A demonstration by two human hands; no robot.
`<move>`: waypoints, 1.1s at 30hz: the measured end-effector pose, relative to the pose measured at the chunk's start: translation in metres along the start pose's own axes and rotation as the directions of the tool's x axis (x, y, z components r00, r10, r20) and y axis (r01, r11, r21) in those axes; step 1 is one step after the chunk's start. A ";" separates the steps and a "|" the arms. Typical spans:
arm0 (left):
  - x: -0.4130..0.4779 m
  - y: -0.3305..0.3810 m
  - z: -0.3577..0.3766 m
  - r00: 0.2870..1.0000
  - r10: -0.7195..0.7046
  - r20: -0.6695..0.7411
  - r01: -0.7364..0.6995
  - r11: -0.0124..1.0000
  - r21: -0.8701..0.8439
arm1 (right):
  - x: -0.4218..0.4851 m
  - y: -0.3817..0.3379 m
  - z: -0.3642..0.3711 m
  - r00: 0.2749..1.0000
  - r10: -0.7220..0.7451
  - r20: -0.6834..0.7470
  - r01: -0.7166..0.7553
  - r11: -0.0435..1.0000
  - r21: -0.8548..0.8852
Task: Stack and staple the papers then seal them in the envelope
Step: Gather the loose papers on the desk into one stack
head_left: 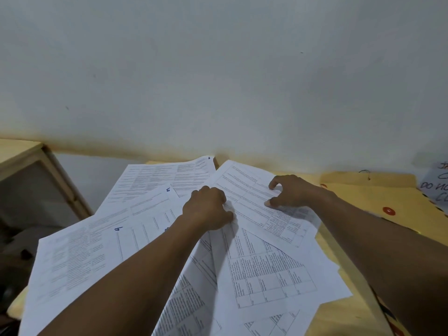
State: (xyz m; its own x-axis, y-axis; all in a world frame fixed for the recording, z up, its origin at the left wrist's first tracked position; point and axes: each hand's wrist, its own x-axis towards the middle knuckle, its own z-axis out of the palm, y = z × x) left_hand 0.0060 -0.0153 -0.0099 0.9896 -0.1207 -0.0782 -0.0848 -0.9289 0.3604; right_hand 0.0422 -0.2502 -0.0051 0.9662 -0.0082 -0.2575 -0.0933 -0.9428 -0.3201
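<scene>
Several printed white papers [264, 270] lie fanned and overlapping across a light wooden desk [337, 314]. My left hand [208, 209] rests in the middle of the spread with its fingers curled around the edge of one sheet. My right hand [291, 190] presses fingertips and thumb onto the topmost sheet [252, 197] at the far right of the pile. A yellow-brown envelope [378, 192] with red button fasteners lies flat on the desk to the right, partly under my right forearm. No stapler shows in view.
A pale wall [218, 69] rises right behind the desk. A wooden shelf unit [29, 170] stands at the left, past the desk's edge. A white handwritten note [436, 187] sits at the far right edge, partly cut off.
</scene>
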 end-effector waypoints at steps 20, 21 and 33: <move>0.008 -0.007 -0.002 0.984 -0.111 -0.140 0.054 0.930 -0.363 | -0.042 -0.009 -0.053 0.936 -0.203 -0.286 0.315 0.847 0.429; 0.007 -0.006 -0.007 0.981 -0.131 -0.145 0.051 0.888 -0.457 | -0.046 -0.012 -0.058 0.931 -0.199 -0.306 0.330 0.815 0.475; -0.010 -0.013 -0.047 0.996 -0.073 0.059 0.069 0.148 -0.987 | -0.063 -0.029 -0.074 0.942 -0.149 -0.300 0.332 0.533 0.778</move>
State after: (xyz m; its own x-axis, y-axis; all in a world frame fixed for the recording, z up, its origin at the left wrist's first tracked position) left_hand 0.0022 0.0145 0.0296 0.9847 -0.0727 -0.1586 0.1702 0.1996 0.9650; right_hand 0.0022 -0.2476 0.0879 0.9964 0.0328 0.0785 0.0842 -0.2463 -0.9655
